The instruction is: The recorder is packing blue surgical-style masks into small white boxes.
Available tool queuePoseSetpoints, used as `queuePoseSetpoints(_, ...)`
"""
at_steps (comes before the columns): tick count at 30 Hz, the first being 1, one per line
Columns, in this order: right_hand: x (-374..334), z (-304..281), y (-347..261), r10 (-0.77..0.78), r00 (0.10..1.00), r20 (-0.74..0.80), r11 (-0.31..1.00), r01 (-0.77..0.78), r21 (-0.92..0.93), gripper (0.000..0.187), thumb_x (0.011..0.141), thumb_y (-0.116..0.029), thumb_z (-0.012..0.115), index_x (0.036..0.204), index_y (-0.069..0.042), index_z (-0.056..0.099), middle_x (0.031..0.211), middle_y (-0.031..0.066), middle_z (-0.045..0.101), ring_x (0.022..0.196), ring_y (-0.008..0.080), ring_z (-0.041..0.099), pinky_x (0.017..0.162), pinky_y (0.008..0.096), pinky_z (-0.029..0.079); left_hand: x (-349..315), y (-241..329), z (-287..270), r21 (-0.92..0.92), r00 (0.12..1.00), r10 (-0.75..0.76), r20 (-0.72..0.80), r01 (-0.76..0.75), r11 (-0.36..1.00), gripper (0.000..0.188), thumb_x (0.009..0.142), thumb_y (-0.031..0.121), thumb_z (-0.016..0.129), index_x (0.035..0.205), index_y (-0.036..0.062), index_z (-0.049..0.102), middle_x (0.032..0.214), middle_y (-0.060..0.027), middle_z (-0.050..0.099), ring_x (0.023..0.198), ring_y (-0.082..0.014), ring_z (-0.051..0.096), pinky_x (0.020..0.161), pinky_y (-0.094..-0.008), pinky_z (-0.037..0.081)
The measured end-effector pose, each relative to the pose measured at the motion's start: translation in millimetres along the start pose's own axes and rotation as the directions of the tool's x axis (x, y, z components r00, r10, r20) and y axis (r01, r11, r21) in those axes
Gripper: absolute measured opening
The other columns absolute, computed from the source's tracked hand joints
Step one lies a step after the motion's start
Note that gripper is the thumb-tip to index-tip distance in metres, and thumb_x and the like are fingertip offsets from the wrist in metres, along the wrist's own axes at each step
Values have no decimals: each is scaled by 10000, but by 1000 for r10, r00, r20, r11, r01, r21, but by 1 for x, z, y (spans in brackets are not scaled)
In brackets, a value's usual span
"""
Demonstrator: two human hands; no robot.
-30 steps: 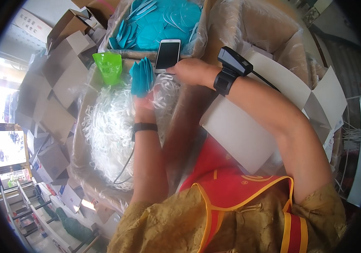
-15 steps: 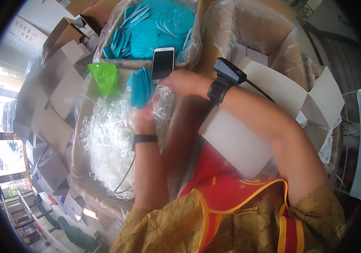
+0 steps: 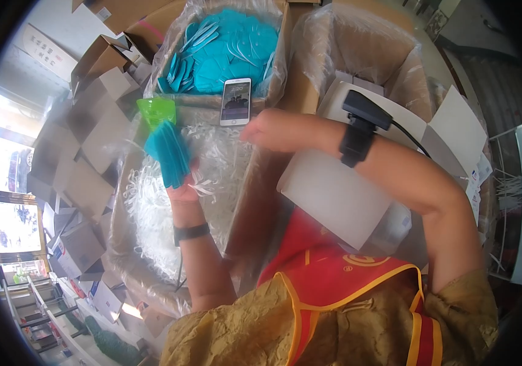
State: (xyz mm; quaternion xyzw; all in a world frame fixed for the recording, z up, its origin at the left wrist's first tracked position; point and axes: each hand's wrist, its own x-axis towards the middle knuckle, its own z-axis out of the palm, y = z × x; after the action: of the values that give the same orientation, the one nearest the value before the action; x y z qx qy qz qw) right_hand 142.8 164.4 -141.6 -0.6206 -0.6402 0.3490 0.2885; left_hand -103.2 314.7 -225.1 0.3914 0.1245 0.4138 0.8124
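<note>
Masks [image 3: 227, 52] fill the far box [image 3: 282, 73] in a large teal heap, so much of the sorting looks left. A small stack [image 3: 166, 152] stands gripped in the left hand [image 3: 181, 186] over white loops [image 3: 151, 207]; the right hand [image 3: 267, 128] hovers beside it, its grip unclear.

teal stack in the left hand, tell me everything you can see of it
The teal stack is a bundle of thin, flat, soft-looking sheets pressed together, probably face masks. It stands edge-up, tilted toward the upper left, gripped at its lower end by the left hand. White elastic loops trail from its lower end by the hand. Its top edge meets a bright green plastic piece. It sits above a plastic-lined box of white loops. The right hand is apart from it.
</note>
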Motion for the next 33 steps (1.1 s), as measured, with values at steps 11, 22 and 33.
queuePoseSetpoints(11, -216, -4, -108, 201, 977, -73, 483, -34, 875, 233, 937, -198, 545, 1011, -18, 673, 633, -31, 482, 537, 14, 396, 422, 177, 271, -45, 43, 146, -406, 998, -1, 57, 24, 914, 512, 860, -25, 558, 1357, 46, 458, 1355, -99, 494, 1234, -258, 494, 932, -417, 475)
queuePoseSetpoints(22, -323, 30, -126, 307, 805, -507, 551, 283, 785, 360, 973, -337, 501, 868, -18, 632, 698, -15, 498, 515, 33, 351, 429, 182, 242, -132, 21, 351, -348, 818, -168, 551, 407, 845, 265, 953, 275, 501, 982, 20, 566, 825, -134, 509, 446, -35, 432, 469, -183, 465)
queuePoseSetpoints(33, -361, 64, -120, 197, 835, -514, 637, 290, 715, 482, 956, -494, 492, 836, -46, 625, 661, -43, 469, 555, 40, 343, 487, 200, 281, -156, 10, 397, -263, 797, -209, 567, 415, 871, 305, 939, 318, 457, 957, 41, 582, 752, -132, 542, 439, -65, 381, 438, -194, 379)
